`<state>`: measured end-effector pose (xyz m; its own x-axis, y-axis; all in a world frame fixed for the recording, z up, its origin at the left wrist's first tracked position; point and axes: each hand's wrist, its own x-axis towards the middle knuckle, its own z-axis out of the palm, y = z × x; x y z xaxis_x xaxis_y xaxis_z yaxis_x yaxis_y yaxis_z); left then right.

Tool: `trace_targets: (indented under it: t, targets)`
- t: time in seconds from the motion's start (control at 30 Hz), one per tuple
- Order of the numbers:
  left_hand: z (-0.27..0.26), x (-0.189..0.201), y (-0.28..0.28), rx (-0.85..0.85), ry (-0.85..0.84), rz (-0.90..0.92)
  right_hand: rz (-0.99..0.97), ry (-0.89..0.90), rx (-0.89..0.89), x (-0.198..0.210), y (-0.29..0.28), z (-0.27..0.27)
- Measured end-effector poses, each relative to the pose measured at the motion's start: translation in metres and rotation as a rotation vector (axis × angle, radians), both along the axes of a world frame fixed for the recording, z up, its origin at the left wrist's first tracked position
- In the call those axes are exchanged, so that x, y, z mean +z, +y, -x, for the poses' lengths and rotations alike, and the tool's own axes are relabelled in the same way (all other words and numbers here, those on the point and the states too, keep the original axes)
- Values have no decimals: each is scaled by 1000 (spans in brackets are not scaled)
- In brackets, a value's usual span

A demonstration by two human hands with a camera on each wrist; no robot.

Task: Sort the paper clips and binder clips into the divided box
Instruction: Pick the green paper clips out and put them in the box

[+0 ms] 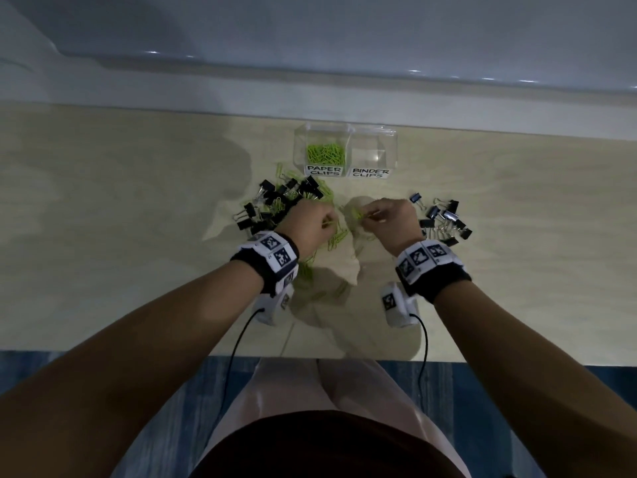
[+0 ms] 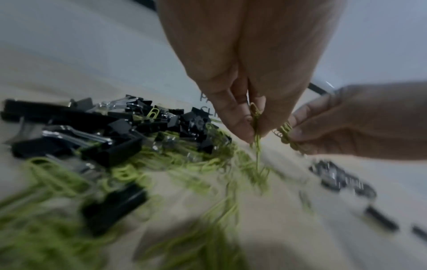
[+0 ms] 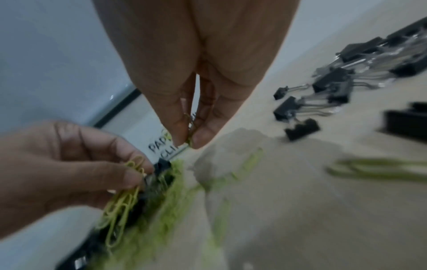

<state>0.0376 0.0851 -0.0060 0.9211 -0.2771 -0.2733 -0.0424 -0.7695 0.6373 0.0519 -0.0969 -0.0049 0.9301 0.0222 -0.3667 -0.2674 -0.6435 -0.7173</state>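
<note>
Each grip is clamped on light green wire paper clips: the left hand (image 1: 312, 220) and the right hand (image 1: 393, 219) both pinch a few above the pale wooden tabletop (image 1: 138, 236). In the clear plastic divided box (image 1: 344, 146), the paper-clip compartment holds a small heap and the binder-clip side looks bare. Most work seems left: the black metal binder clips (image 1: 444, 219) and many paper clips (image 2: 208, 164) lie loose.

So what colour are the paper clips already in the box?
Lime green paper clips, lying in the left compartment of the clear divided box; the head view shows them best.
</note>
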Motion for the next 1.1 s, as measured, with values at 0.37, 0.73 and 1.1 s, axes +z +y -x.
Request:
trace_targets:
  t: [0.37,0.73,1.1]
  targets:
    - [-106,41,6,475,-169,46,131,-219,69,42,64,-106]
    - [-17,27,23,-28,-77,-40,213,-164,437,9,18,-27]
    - [59,-36,50,-284,44,-134,285,-129,692,-26,37,16]
